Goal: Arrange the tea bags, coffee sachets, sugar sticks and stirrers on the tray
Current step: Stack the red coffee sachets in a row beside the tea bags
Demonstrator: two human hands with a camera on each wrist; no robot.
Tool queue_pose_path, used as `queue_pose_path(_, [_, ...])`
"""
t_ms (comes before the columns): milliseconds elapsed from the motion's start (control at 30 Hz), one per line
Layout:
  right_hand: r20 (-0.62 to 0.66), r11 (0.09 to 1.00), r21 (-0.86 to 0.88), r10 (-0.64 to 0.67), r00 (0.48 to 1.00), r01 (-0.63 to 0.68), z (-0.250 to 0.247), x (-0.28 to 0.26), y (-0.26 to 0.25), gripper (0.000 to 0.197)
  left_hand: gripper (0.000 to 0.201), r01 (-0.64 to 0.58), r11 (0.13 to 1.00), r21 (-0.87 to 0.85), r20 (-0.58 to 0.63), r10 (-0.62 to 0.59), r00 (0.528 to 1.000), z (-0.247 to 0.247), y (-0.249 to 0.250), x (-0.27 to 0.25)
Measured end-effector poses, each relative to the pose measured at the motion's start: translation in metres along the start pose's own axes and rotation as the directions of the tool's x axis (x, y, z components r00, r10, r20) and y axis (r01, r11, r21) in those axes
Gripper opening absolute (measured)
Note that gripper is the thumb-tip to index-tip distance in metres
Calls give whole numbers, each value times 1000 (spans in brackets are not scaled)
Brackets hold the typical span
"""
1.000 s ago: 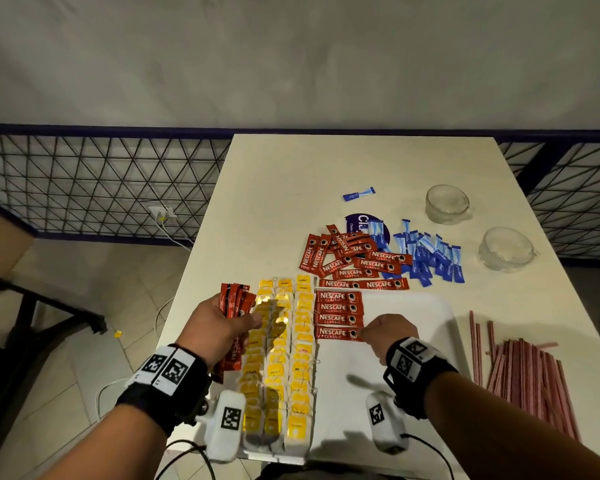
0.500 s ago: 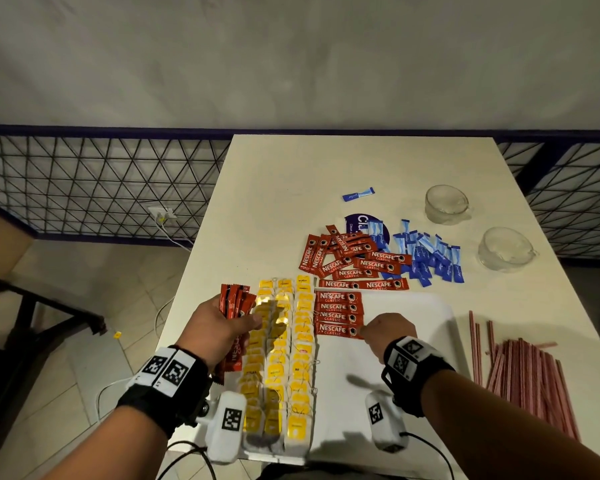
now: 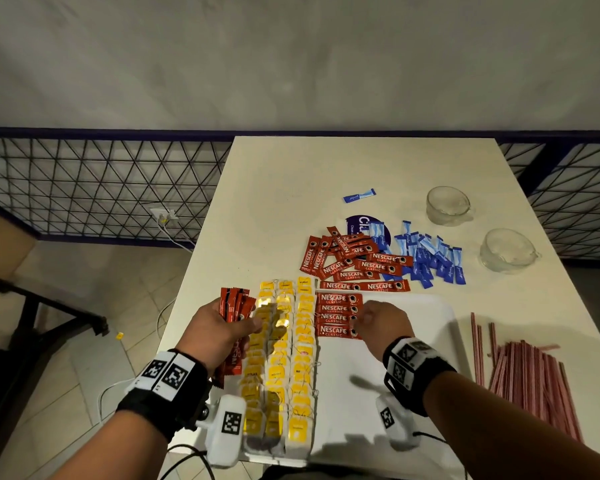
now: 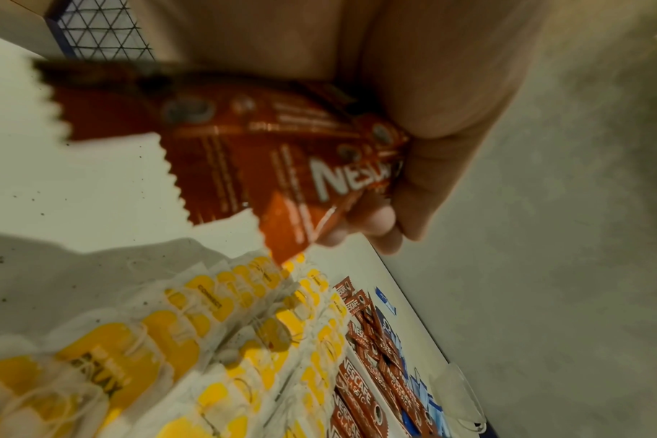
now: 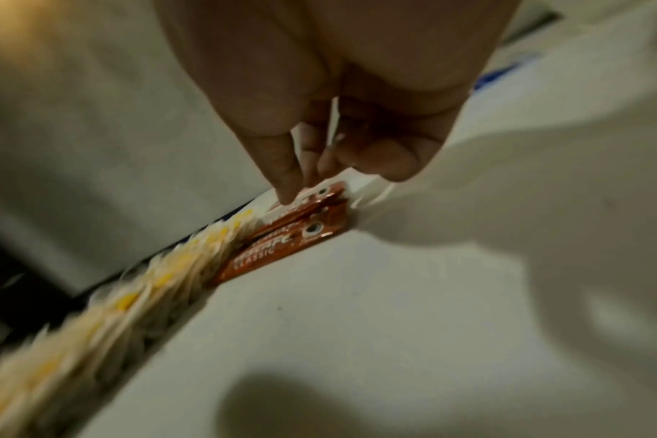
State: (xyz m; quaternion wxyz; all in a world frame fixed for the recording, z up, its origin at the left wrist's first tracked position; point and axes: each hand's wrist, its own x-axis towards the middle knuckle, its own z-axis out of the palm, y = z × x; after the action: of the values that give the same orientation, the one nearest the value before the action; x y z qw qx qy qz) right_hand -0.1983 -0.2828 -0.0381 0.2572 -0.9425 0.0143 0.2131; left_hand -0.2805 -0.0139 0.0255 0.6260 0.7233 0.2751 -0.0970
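Observation:
My left hand [image 3: 219,330] [image 4: 413,177] grips a bunch of red coffee sachets [image 3: 234,306] [image 4: 267,154] over the left edge of the white tray [image 3: 413,358]. Three rows of yellow tea bags [image 3: 281,358] [image 4: 207,340] fill the tray's left part. Beside them lies a short column of coffee sachets [image 3: 335,315] [image 5: 282,246]. My right hand [image 3: 378,323] [image 5: 319,177] touches the right ends of these sachets with its fingertips [image 5: 287,189] and holds nothing. Beyond the tray lie loose sachets [image 3: 354,265] and blue sugar sticks [image 3: 426,258]. Stirrers [image 3: 527,382] lie to its right.
Two glass cups [image 3: 447,206] [image 3: 506,251] stand at the back right of the table. One blue stick [image 3: 359,195] lies alone further back, with a purple disc [image 3: 355,223] under the piles. A wire fence runs behind the table; floor drops off at the left.
Almost nothing. My right hand's fingers have shifted slightly against the ends of the sachets on the tray. The left hand keeps its bunch in place.

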Motion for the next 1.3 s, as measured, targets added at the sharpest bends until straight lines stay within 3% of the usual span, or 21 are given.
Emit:
queue_pose_path(100, [15, 951, -117, -288, 957, 288, 5, 8, -4, 29, 32, 0, 1000, -10, 1, 0, 1000, 0, 0, -2])
queue_pose_path(233, [162, 815, -374, -413, 896, 444, 14, 23, -10, 33, 36, 0, 1000, -16, -7, 0, 1000, 2, 1, -5])
queue_pose_path(500, [222, 763, -436, -421, 879, 476, 18, 28, -10, 34, 27, -9, 1000, -20, -27, 9, 1000, 0, 1, -10])
queue_pose_path(667, [208, 802, -376, -414, 886, 463, 9, 24, -14, 36, 24, -4, 999, -41, -14, 3, 1000, 3, 3, -10])
queue_pose_path(867, [278, 783, -422, -368, 887, 457, -1, 16, -16, 47, 26, -11, 999, -48, -2, 11, 1000, 9, 6, -8])
queue_pose_path(1133, [272, 776, -435, -371, 888, 457, -2, 15, -15, 48, 31, -21, 999, -45, 11, 22, 1000, 10, 6, -8])
queue_pose_path(1300, [225, 825, -320, -411, 883, 466, -5, 12, -16, 42, 25, -23, 997, -72, 35, 26, 999, 10, 4, -7])
